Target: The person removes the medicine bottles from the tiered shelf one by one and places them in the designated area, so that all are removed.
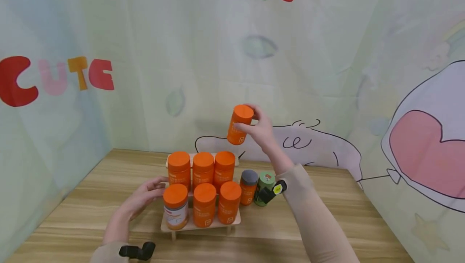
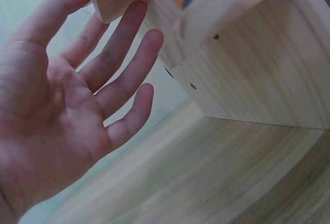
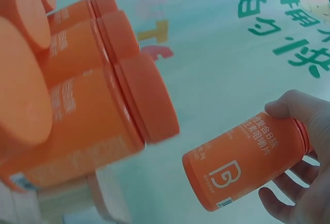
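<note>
In the head view my right hand (image 1: 259,127) grips an orange bottle (image 1: 239,123) in the air, over the rack's back right. The right wrist view shows a white B logo on this bottle (image 3: 247,162), with the thumb on its near side and fingers behind. My left hand (image 1: 145,196) is at the left end of a tiered wooden rack (image 1: 196,226). Seen from the left wrist, its fingers (image 2: 116,54) are spread and slightly bent, fingertips at the rounded end of a rack board (image 2: 116,0). Three orange-lidded bottles stand on the front tier, the left one white-labelled (image 1: 176,210); three orange bottles (image 1: 203,170) stand behind.
To the rack's right, a grey-lidded orange bottle (image 1: 248,188) and a green container (image 1: 266,182) stand on the wooden table (image 1: 290,230). A printed cloth (image 1: 174,61) hangs behind and around the table. The rack's back tier (image 1: 232,160) shows behind the bottles.
</note>
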Tool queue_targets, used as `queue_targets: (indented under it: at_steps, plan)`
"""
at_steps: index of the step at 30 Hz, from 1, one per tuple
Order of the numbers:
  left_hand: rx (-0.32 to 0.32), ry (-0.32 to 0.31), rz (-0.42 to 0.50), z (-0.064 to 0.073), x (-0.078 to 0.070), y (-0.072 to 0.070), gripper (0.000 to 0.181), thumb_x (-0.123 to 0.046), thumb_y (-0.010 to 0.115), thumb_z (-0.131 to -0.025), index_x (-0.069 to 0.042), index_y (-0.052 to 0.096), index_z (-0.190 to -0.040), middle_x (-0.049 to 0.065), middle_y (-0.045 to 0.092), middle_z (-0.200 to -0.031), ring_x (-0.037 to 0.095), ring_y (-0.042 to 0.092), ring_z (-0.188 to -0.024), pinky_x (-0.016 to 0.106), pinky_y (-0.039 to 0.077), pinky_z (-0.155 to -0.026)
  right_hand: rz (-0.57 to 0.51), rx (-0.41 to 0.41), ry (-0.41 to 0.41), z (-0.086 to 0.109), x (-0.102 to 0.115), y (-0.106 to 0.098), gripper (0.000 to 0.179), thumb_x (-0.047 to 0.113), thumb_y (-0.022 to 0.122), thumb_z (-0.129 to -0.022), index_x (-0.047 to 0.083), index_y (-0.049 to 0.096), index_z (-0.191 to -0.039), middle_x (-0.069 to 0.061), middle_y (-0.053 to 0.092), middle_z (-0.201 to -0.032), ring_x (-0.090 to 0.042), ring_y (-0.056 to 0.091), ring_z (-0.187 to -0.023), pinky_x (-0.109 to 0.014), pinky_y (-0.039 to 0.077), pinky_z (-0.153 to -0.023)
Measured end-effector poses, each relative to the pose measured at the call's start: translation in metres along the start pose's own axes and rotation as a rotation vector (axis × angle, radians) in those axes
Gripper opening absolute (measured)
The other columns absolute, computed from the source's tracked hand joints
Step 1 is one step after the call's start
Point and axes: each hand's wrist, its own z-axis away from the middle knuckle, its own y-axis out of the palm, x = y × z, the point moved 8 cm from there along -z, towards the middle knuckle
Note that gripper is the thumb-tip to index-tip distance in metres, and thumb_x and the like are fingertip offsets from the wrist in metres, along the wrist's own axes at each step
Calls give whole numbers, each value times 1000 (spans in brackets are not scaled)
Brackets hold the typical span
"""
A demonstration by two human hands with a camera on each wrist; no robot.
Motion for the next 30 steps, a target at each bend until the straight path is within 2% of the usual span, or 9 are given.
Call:
queue_targets:
  at_steps: [8,16,19,25,30]
  plan:
    - [5,10,-2,0,0,1,28,-13,47,-101,-33,57,-118,-18,64,-111,1,61,-103,18,48,-88,24,-10,64,13,-28,-29,61,13,75,-80,10,52,-136,-14,58,-124,-28,49,-113,-48,43,-93]
    - [-6,7,-16,-1,0,0,26,-13,48,-100,-28,56,-120,-17,62,-111,0,60,-102,18,48,-88,88,-38,112,30,-62,-55,59,12,75,-80,9,52,-134,-16,58,-125,-30,50,-115,-51,41,-98]
    - [-7,3,-17,-1,0,0,26,-13,48,-100,-29,56,-119,-16,63,-111,0,60,-102,18,48,-88,106,-48,145,37,-78,-64,59,12,74,-81,8,51,-135,-16,57,-126,-29,49,-115,-50,41,-98]
    - [31,24,11,-2,0,3,30,-12,47,-101,-36,57,-116,-17,65,-110,1,62,-102,17,47,-89,142,-46,208,52,-109,-81,60,15,72,-84,6,48,-138,-18,55,-129,-30,48,-118,-49,43,-97]
    - [35,47,23,-2,-1,3,31,-10,46,-101,-34,57,-117,-15,65,-111,1,61,-102,17,47,-88,132,-26,262,66,-128,-94,64,14,71,-85,6,44,-141,-20,52,-133,-33,47,-123,-54,40,-103]
